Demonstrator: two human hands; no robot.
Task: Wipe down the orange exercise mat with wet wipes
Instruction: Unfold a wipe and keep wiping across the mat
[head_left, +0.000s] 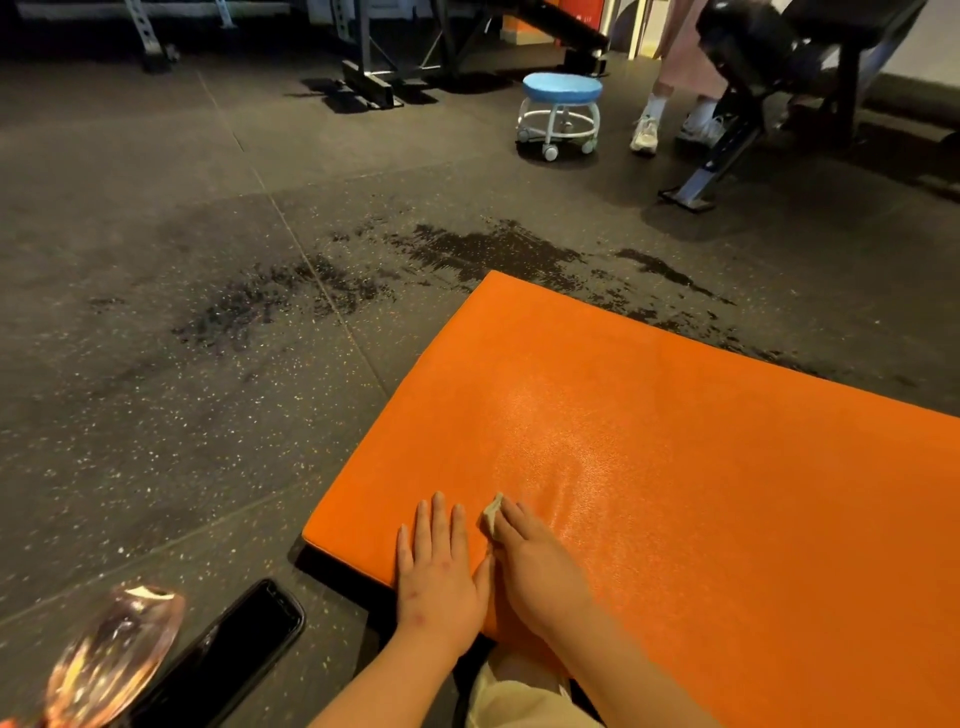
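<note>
Four straight fingers (511, 519) of the right hand (537, 569) lie flat on one crumpled pale wet wipe (492, 512), pressing it to the single orange exercise mat (701, 441). Just beside it, the left hand (441, 577) rests palm down, fingers spread narrowly and holding nothing. Both are at the mat's lower left corner. The mat is a thick, finely pebbled rectangle, glossy where damp. One black phone (228, 654) lies at lower left on the speckled rubber floor (156, 415), and one round blue stool (562, 91) on castors stands at the top.

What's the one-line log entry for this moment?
step: wiping | left hand: flat on orange mat | right hand: pressing wipe on mat
</note>
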